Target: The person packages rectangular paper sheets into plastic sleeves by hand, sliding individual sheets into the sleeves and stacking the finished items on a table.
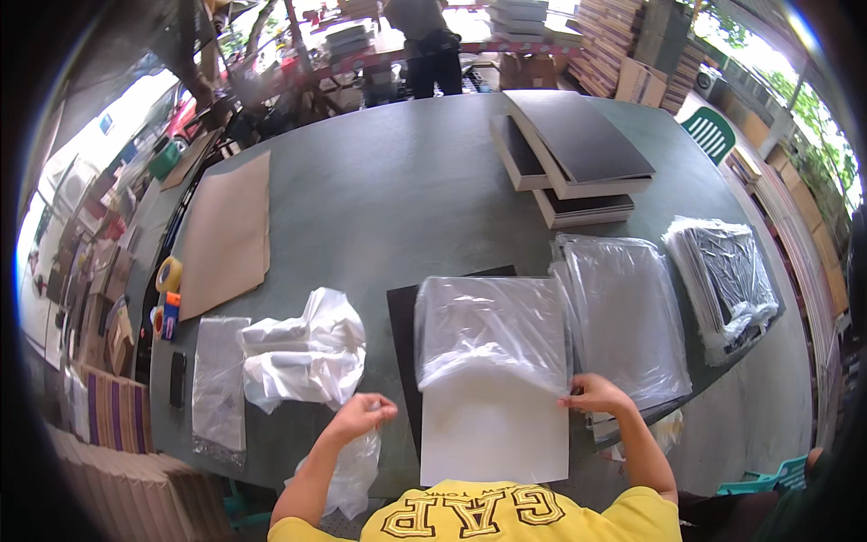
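In front of me lies a white board [495,443], its far part inside a clear plastic bag [492,330]. The bag's mouth lies bunched across the board. My right hand [598,395] is closed in a pinch at the right edge of the bag's mouth. Left of the board, my left hand [363,416] is closed in the air; what its fingers hold, if anything, cannot be made out. Below it is a crumpled translucent plastic bag [350,479]. Part of a black board [404,330] shows beneath the white one.
Bagged boards [628,316] lie to the right, with a bagged dark stack [722,280] beyond. Thick black-topped stacks [587,135] stand at the far right. Leftward are crumpled plastic [312,352], flat plastic bags [219,384], brown cardboard [230,235], and tape [168,275]. A person [424,41] stands beyond the table.
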A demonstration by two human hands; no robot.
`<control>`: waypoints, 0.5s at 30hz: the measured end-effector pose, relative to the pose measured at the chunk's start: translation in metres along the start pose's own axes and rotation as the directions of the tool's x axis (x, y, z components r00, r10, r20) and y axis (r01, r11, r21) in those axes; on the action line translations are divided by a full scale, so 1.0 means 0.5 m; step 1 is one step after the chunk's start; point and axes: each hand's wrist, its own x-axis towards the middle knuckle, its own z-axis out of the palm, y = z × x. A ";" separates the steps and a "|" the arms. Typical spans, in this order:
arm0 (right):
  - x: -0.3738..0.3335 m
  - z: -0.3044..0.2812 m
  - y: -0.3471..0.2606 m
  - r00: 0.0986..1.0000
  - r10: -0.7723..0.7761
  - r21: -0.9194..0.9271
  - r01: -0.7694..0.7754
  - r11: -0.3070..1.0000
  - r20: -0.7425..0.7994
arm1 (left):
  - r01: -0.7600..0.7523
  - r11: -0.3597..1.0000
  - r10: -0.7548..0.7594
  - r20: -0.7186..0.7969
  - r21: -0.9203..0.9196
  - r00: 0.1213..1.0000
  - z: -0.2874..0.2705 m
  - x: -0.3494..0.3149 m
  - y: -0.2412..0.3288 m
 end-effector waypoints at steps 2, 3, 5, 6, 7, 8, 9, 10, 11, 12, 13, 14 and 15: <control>0.017 0.031 -0.027 0.805 -0.356 -0.351 0.198 0.915 -0.475 | -0.246 0.947 0.298 -0.277 0.208 0.914 0.011 0.001 0.017; 0.026 0.050 -0.043 0.570 -0.546 -0.535 0.209 0.819 -0.614 | -0.262 0.914 0.359 -0.317 0.311 0.878 0.028 0.008 0.044; 0.055 0.087 -0.095 0.497 -0.679 -0.637 0.286 0.716 -0.541 | -0.262 0.776 0.509 -0.325 0.573 0.797 0.078 0.032 0.107; 0.080 0.098 -0.119 0.444 -0.753 -0.690 0.334 0.642 -0.486 | -0.281 0.683 0.616 -0.324 0.674 0.718 0.103 0.052 0.114; 0.105 0.109 -0.128 0.464 -0.764 -0.660 0.404 0.633 -0.449 | -0.305 0.619 0.673 -0.290 0.723 0.680 0.119 0.072 0.124; 0.127 0.127 -0.140 0.477 -0.785 -0.630 0.481 0.609 -0.395 | -0.335 0.594 0.723 -0.303 0.731 0.621 0.133 0.114 0.095; 0.125 0.136 -0.159 0.464 -0.771 -0.574 0.517 0.635 -0.436 | -0.313 0.565 0.713 -0.261 0.763 0.651 0.141 0.140 0.096; 0.116 0.145 -0.181 0.451 -0.763 -0.514 0.564 0.646 -0.464 | -0.340 0.572 0.735 -0.281 0.747 0.618 0.142 0.164 0.076; 0.108 0.139 -0.184 0.399 -0.771 -0.519 0.576 0.631 -0.496 | -0.549 0.570 0.804 -0.278 0.611 0.526 0.144 0.175 0.077; 0.099 0.128 -0.184 0.354 -0.775 -0.517 0.591 0.619 -0.523 | -0.575 0.582 0.797 -0.264 0.575 0.543 0.141 0.166 0.088; 0.084 0.119 -0.185 0.414 -0.711 -0.438 0.579 0.688 -0.569 | -0.597 0.601 0.784 -0.248 0.531 0.569 0.139 0.149 0.100; 0.065 0.113 -0.190 0.483 -0.635 -0.351 0.554 0.755 -0.604 | -0.587 0.648 0.747 -0.251 0.485 0.616 0.127 0.133 0.111; 0.043 0.110 -0.200 0.591 -0.609 -0.363 0.491 0.792 -0.528 | -0.572 0.697 0.703 -0.250 0.433 0.666 0.117 0.116 0.117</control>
